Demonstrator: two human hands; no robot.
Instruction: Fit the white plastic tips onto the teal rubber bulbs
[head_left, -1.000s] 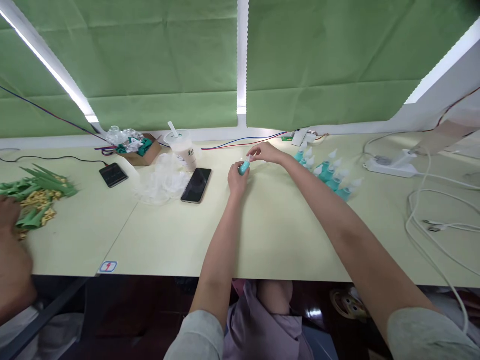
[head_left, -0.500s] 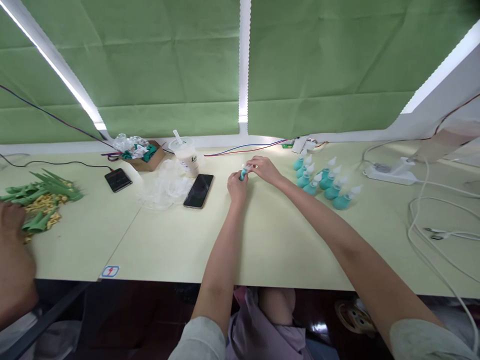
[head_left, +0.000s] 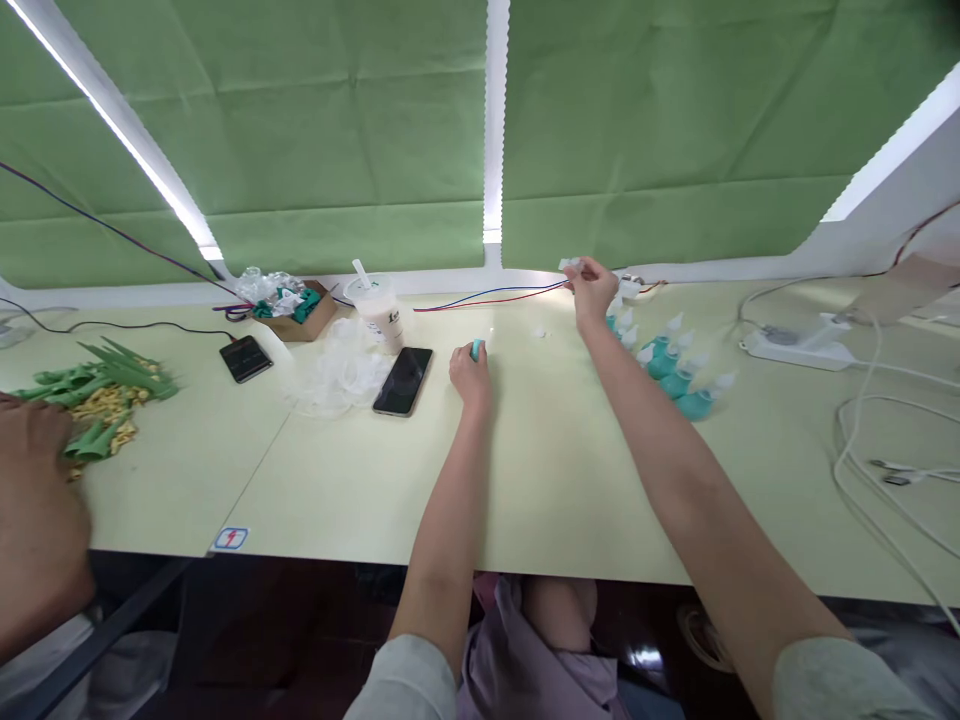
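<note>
My left hand [head_left: 470, 376] is closed round a small teal squeeze bulb [head_left: 478, 349] just above the table, and only the top of the bulb shows. Raised near the back edge, my right hand [head_left: 592, 288] pinches a small clear whitish piece [head_left: 571, 264] between thumb and fingers; its exact kind I cannot make out. A tiny whitish bit [head_left: 539, 332] lies on the table between the hands. Teal bulbs with clear pointed tips [head_left: 677, 380] stand in rows to the right, some hidden behind my right forearm.
Left of my hands are a phone [head_left: 403, 381], crumpled clear plastic [head_left: 334, 375], a drink cup [head_left: 381, 322] and a carton [head_left: 304, 320]. Another person's hand [head_left: 34, 430] rests by green and yellow pieces [head_left: 97, 438]. A power strip [head_left: 799, 350] and white cables lie right.
My right hand has left the bulb and moved up and right with a small clear piece. The left hand keeps the bulb. A whitish bit now shows on the table.
</note>
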